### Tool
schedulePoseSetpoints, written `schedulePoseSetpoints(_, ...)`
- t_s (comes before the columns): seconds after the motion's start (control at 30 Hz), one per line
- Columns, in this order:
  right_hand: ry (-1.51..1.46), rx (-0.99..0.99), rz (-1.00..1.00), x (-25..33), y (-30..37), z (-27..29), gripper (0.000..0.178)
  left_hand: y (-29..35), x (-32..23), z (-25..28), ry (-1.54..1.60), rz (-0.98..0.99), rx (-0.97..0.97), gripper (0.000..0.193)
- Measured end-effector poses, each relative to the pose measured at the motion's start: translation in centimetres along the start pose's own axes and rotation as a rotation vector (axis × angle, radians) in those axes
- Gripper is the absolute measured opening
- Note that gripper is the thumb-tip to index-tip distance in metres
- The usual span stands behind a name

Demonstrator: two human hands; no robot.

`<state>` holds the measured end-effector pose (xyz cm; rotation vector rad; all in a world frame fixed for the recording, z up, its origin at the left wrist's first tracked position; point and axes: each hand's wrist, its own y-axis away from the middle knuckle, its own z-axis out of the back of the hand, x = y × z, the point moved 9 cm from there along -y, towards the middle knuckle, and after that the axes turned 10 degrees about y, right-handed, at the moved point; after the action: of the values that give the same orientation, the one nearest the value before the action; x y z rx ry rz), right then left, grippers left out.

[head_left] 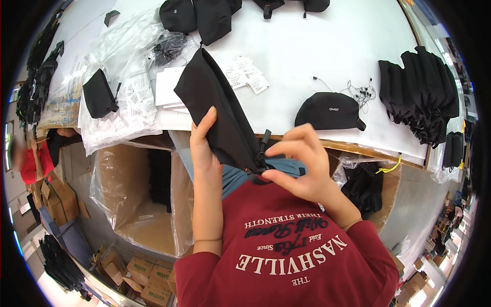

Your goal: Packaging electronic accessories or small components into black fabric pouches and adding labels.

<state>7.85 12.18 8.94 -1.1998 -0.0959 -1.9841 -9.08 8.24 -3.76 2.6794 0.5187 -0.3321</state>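
nearest was the person's dark red shirt [291, 220], w/ both arms bent in front of it. the black bag [207, 100] was up in the air btwn shirt & table edge, tilted, w/ its top end off to the left & its low end by the right hand [313, 168]. it prob weighed v. little. the cloth looked soft & bendy, prob not slick or easy to break. the long edge looked a bit stiffer, so that edge & the low corner seemed good spots to hold.

the left hand [202, 146] held the bag w/ the wrist abt straight, thumb flat on its side, other fingers mostly hidden. the right hand bent in from the side, thumb & 1st finger narrow, tips by the black zip cord [263, 147]; can't tell how tight they pinched.

past that, on the white table [302, 56], lay a black pouch [327, 116], thin strings [362, 95], paper slips [248, 74] & clear plastic [125, 53]. farthest were more black bags [212, 20].
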Motion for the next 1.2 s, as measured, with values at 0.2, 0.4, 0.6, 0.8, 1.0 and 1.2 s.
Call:
schedulePoseSetpoints(0.2, 0.072, -0.018, 0.116, 0.8, 0.3, -0.9, 0.02, 0.0, -0.7, 0.7, -0.027, -0.072, -0.077, 0.025)
schedulePoseSetpoints(0.4, 0.075, 0.056, 0.082, 0.6, 0.4, -1.3, 0.017, 0.2, -1.0, 0.6, -0.011, -0.094, -0.044, 0.026)
schedulePoseSetpoints(0.6, 0.086, 0.098, 0.152, 0.6, 1.0, -1.3, 0.022, 0.0, -0.3, 0.5, 0.092, 0.023, 0.032, 0.026)
schedulePoseSetpoints(0.8, 0.011, 0.211, 0.082, 0.0, 1.3, -1.8, 0.02, 0.1, 0.0, 0.4, 0.07, 0.048, 0.082, 0.027)
schedulePoseSetpoints(1.0, -0.006, 0.154, 0.134, 0.9, 0.1, -0.6, 0.025, 0.2, -0.3, -0.1, 0.029, 0.048, 0.128, 0.026)
schedulePoseSetpoints(1.2, 0.234, 0.143, 0.309, 3.0, 0.0, -2.0, 0.031, 0.0, 0.1, 0.5, 0.045, 0.077, 0.044, 0.026)
